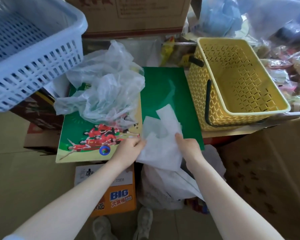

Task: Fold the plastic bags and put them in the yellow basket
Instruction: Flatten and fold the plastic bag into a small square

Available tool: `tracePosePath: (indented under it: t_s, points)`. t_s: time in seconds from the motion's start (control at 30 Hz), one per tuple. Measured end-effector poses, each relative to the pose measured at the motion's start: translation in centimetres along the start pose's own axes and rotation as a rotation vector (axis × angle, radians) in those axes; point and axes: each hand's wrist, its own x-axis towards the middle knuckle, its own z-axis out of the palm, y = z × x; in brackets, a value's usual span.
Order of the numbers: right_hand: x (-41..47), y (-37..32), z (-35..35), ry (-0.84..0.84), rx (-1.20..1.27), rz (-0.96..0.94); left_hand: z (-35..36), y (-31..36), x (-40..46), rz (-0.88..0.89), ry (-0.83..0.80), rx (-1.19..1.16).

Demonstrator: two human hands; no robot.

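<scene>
Bag (160,135) lay flat on the green surface (164,87), long axis running away from her, both hands pinching its near end: left hand (128,147), right hand (187,146). Basket (246,108) sat empty to the right, nearer her right hand.

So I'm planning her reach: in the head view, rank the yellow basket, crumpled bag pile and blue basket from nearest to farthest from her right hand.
1. Yellow basket, up and right of the right hand.
2. Crumpled bag pile, up-left, past the left hand.
3. Blue basket, far upper left.
</scene>
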Motion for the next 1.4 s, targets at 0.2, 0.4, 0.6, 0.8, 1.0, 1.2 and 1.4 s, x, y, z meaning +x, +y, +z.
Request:
tracePosePath:
  t_s: [0.2, 0.4, 0.6, 0.8, 1.0, 1.2, 1.4]
  points:
    - [0.2, 0.0, 0.1, 0.036, 0.217, 0.021, 1.0, 1.1, 0.3, 0.036, 0.015, 0.087]
    - [1.6, -7.4, -1.5, 0.028, 0.318, -0.084, -0.3, 6.7, 4.7, -0.076, 0.189, -0.256]
    - [-1.1, -15.6, -5.2, 0.063, 0.375, -0.539, -5.1, 13.8, 3.6, 0.485, 0.372, -0.304]
    - [-2.2, -7.9, -3.4, 0.053, 0.200, -0.459, -3.9, 7.6, 1.6, 0.393, 0.170, -0.034]
    - [0.0, 0.5, 0.1, 0.151, 0.089, -0.120, 0.9, 1.3, 1.2, 0.240, 0.094, 0.109]
    - [2.2, 0.7, 0.2, 0.295, -0.178, -0.225, 2.2, 1.1, 3.0, 0.271, 0.292, 0.218]
    - [4.0, -0.8, 0.5, 0.195, -0.484, -0.261, 2.9, 1.5, 4.2, 0.189, 0.339, 0.350]
